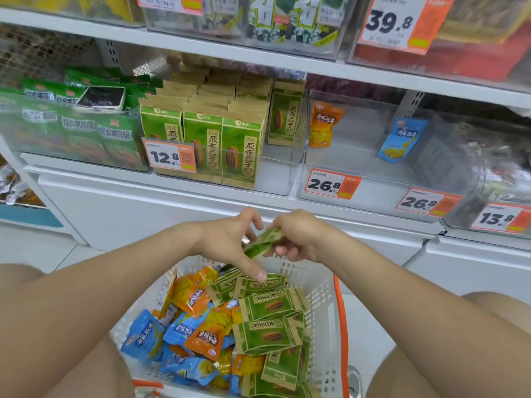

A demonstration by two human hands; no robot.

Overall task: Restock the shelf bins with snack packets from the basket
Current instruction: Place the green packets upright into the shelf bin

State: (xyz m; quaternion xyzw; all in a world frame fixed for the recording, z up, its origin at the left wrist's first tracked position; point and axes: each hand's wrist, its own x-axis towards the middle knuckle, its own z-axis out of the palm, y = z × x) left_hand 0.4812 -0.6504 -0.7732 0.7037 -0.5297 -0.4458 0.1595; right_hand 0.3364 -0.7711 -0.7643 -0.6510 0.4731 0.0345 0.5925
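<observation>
1. Shop shelving fills the background: a white shelf [161, 182] carries a row of clear bins, each with an orange price tag on its front.
2. At the middle of the row, the seed bin [281, 179] holds upright rows of green-and-tan packets, faces forward so the labels read. Its front right corner is bare, which I judge to be the gap that needs filling.
3. Just to its right, the chestnut bin [359, 156] holds only 1 orange packet [326, 124], standing at its back left corner. Further right, 1 blue packet [400, 139] leans alone.
4. The basket [324, 285] sits on the floor below the shelf, between the person's knees, probably so both hands reach it and the bins alike. The green packets [271, 308] lie loose along its right side. The orange packets [201, 338] and blue packets [143, 337] are mixed on its left.
5. The held packet [260, 243], a green one, hangs tilted over the basket's far rim between the 2 hands; it is blurred.
6. The right hand [300, 237] has its fingers curled round the packet's right end and grips it firmly.
7. The left hand [227, 242] meets the packet's left end with fingers partly spread, 1 digit pointing down at the green packets. Whether it pinches the packet or only steadies it I cannot tell.
8. My reading: the packet is being squared up for the seed bin.
</observation>
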